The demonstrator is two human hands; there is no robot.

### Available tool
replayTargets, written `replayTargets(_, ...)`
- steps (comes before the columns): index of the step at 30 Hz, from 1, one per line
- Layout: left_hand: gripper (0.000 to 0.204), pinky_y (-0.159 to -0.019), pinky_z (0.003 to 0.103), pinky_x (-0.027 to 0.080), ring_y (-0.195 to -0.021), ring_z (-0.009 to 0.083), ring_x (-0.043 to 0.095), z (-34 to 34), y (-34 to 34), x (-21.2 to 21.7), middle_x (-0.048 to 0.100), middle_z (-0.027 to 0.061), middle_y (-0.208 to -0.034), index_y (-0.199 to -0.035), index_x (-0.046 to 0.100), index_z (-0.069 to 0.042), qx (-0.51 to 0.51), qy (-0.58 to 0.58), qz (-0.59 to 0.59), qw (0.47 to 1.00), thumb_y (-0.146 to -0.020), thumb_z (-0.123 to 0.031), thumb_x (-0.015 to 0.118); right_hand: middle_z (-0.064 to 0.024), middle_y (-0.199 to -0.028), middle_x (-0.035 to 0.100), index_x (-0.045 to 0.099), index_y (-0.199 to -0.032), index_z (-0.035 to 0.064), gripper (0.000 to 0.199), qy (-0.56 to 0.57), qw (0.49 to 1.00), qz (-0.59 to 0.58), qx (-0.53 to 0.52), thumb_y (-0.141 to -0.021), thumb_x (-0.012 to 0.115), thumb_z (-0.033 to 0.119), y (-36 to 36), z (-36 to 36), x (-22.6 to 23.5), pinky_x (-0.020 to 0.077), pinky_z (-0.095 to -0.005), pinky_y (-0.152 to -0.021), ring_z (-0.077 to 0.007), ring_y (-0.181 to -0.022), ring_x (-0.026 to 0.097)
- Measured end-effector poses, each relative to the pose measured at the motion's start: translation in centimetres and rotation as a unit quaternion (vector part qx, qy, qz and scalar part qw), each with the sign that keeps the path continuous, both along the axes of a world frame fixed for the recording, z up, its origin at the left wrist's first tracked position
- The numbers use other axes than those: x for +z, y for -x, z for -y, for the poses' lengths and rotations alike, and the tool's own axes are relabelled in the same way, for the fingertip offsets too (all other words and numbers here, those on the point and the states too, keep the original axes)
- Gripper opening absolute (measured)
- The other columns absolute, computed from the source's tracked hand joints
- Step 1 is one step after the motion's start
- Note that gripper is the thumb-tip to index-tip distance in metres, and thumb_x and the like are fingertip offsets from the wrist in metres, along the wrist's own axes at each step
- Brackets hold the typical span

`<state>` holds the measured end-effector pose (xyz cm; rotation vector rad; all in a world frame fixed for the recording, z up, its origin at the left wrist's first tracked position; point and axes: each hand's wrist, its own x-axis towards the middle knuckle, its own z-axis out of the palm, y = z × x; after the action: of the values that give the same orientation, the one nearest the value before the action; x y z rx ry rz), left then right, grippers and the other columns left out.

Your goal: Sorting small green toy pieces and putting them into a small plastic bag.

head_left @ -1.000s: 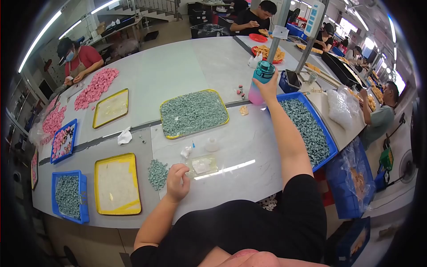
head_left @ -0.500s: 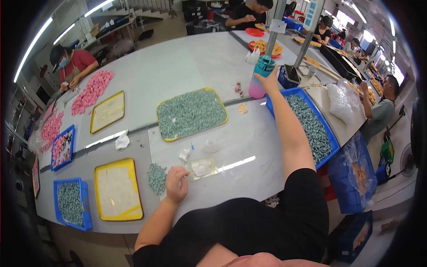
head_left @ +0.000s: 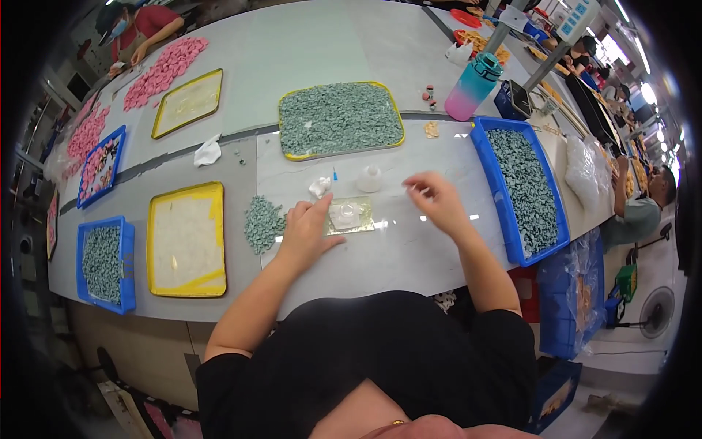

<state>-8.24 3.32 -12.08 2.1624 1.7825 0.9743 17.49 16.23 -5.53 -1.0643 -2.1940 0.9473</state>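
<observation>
My left hand (head_left: pixel 307 228) rests flat on the table, its fingertips touching a small clear plastic tray on a yellowish card (head_left: pixel 349 216). A loose pile of small green pieces (head_left: pixel 262 222) lies just left of that hand. My right hand (head_left: pixel 433 203) hovers over the clear sheet, fingers loosely spread, holding nothing. A small white squeeze bottle (head_left: pixel 370 178) and a crumpled white scrap (head_left: pixel 319 186) stand just beyond the tray. The pink and teal water bottle (head_left: pixel 474 86) stands far back on the right.
A yellow tray of green pieces (head_left: pixel 340 118) sits ahead. A long blue bin of green pieces (head_left: pixel 523 189) is at right. An empty yellow tray (head_left: pixel 186 239) and a blue bin (head_left: pixel 104 262) lie left. Other people work at the far corners.
My right hand has let go of the water bottle, which now stands on the table, and has drawn back close to me. My left hand has opened flat beside the clear tray.
</observation>
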Motion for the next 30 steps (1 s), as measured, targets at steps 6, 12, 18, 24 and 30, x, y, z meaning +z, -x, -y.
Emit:
replayTargets(6,0.086,-0.086,0.042,0.039,-0.095,0.0302,0.05,2.1,-1.8,2.6,0.058,0.0121,-0.106,-0.132,0.04,-0.004,-0.001,-0.01,-0.017,1.0,-0.061,-0.027,0.083,-0.0071,-0.095,0.058,0.061,-0.113,0.0049,0.034,0.053,0.994,0.074,0.063,-0.08,0.066,0.008,0.3,6.3,0.0,0.0478,-0.0268,-0.067,-0.015,-0.074,0.057)
replayTargets(12,0.085,-0.084,0.041,0.039,-0.094,0.0296,0.05,3.8,-1.8,1.5,0.057,0.0108,-0.107,-0.13,0.04,-0.003,-0.004,-0.009,0.003,1.0,-0.06,-0.026,0.082,-0.0078,-0.093,0.055,0.059,-0.117,0.0048,0.04,0.005,0.99,0.122,0.07,-0.078,0.068,0.01,1.4,8.7,-2.5,0.0484,-0.0294,-0.069,-0.0183,-0.075,0.056)
replayTargets(18,0.082,-0.085,0.04,0.039,-0.095,0.0297,0.05,4.0,-0.8,-1.5,0.057,0.0113,-0.109,-0.129,0.041,-0.003,-0.012,-0.01,0.017,1.0,-0.061,-0.024,0.082,-0.0117,-0.099,0.056,0.059,-0.113,0.0034,0.035,0.053,0.988,0.129,0.065,-0.08,0.065,0.011,1.9,9.5,-4.5,0.0486,-0.0351,-0.077,-0.0263,-0.084,0.058)
replayTargets(24,0.078,-0.086,0.04,0.039,-0.098,0.0297,0.049,5.8,-0.6,-2.1,0.055,0.01,-0.112,-0.125,0.044,-0.004,-0.028,0.022,0.02,0.999,-0.061,-0.025,0.082,-0.0088,-0.096,0.056,0.061,-0.11,0.0037,0.031,0.028,0.987,0.14,0.077,-0.079,0.066,0.006,1.2,11.0,-5.9,0.0491,-0.0315,-0.076,-0.0214,-0.082,0.058)
replayTargets(30,0.077,-0.087,0.04,0.039,-0.098,0.0304,0.049,7.5,-2.0,-2.5,0.056,0.0109,-0.11,-0.124,0.045,-0.005,-0.027,0.017,0.012,0.999,-0.059,-0.024,0.083,-0.0098,-0.097,0.057,0.063,-0.108,0.0033,0.029,0.088,0.985,0.14,0.049,-0.079,0.065,0.006,-0.5,12.3,-5.2,0.0498,-0.0311,-0.075,-0.0214,-0.082,0.059)
